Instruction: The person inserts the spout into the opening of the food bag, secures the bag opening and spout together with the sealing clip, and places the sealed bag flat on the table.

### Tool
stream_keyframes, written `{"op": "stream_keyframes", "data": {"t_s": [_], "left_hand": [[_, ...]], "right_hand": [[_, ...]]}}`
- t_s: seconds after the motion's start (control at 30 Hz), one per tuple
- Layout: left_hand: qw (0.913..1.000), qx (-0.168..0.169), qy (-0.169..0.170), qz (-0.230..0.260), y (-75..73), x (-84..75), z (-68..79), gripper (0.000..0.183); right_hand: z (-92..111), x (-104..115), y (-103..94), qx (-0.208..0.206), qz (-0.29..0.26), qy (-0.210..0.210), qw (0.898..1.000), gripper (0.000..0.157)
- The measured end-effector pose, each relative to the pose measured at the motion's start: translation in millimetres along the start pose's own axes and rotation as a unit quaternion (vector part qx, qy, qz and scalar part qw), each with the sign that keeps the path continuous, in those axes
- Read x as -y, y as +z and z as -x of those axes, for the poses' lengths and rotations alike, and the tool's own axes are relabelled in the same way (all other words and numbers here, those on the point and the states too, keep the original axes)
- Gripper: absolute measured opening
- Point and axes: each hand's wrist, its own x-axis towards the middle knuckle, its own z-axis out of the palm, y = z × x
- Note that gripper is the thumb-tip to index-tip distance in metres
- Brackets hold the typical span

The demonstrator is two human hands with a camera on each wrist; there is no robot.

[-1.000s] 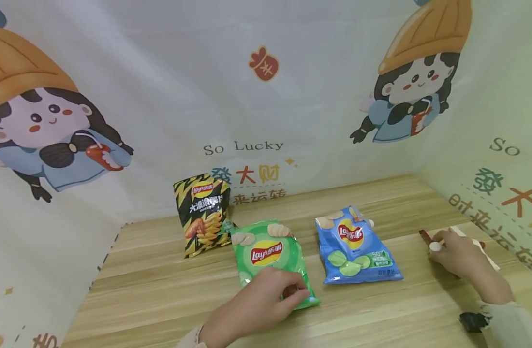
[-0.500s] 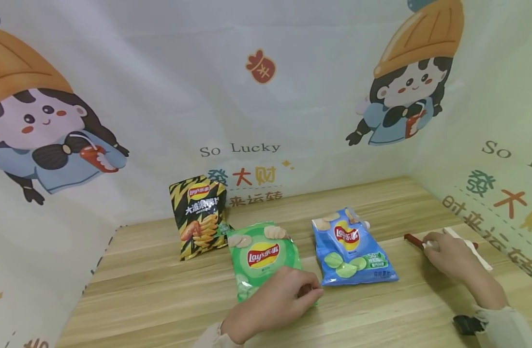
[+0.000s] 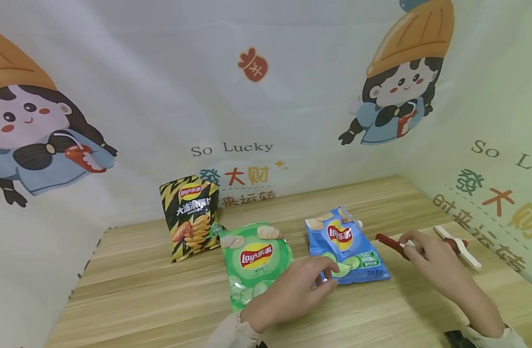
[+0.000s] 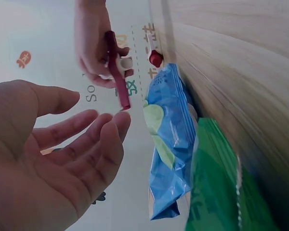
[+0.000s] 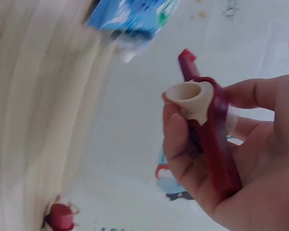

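Observation:
My right hand (image 3: pixel 442 266) holds a red bag-sealing clip (image 3: pixel 390 244) above the table, right of the blue chip bag (image 3: pixel 342 237). In the right wrist view, the clip (image 5: pixel 219 154) has a round white spout (image 5: pixel 185 92), and thumb and fingers pinch around it. My left hand (image 3: pixel 294 292) is raised with loosely bent fingers and nothing in it, over the gap between the green chip bag (image 3: pixel 255 256) and the blue one. In the left wrist view, its fingertips (image 4: pixel 120 120) appear close to the red clip's end; whether they touch is unclear.
A second clip, white with a red cap (image 3: pixel 468 256), lies on the wooden table (image 3: pixel 140 290) at the right. One black-and-yellow chip bag (image 3: pixel 192 220) leans against the back cloth (image 3: pixel 314 96). Something small and white sticks out behind the blue bag's top.
My right hand has lifted the red clip and brought it left, away from the white clip. My left hand has moved right, off the green bag towards the blue one. The view has shifted slightly.

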Motion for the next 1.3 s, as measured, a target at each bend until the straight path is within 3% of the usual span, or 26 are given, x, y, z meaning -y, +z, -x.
{"op": "stream_keyframes", "data": {"t_s": [0.17,0.33,0.6,0.73,0.9,1.17,1.3], "left_hand": [[0.9997,-0.021,-0.011,0.01,1.0,-2.5,-0.2,0.022],[0.9974,-0.035,-0.045,0.044,-0.3,-2.5,2.2,0.036],[0.998,-0.041,-0.031,0.038,-7.4,0.7,14.5,0.039],[0.9968,-0.06,-0.025,0.047,-13.9,-1.1,24.7,0.034],[0.9946,-0.079,-0.027,0.061,-26.6,-5.4,43.9,0.031],[0.987,-0.099,-0.053,0.115,-50.3,-10.8,85.6,0.029],[0.9852,-0.101,-0.064,0.122,-64.5,-12.4,94.7,0.029]], "right_hand": [[8,22,-0.4,-0.013,-0.014,-0.025,0.999,0.016],[17,49,7.1,0.014,-0.061,-0.057,0.996,0.012],[22,89,23.4,0.044,-0.124,-0.119,0.984,0.009],[19,100,23.6,0.062,-0.138,-0.134,0.979,0.009],[16,119,27.5,0.071,-0.144,-0.181,0.97,0.01],[5,154,39.9,0.121,-0.191,-0.255,0.94,0.009],[0,171,43.7,0.122,-0.181,-0.263,0.94,0.008]]}}
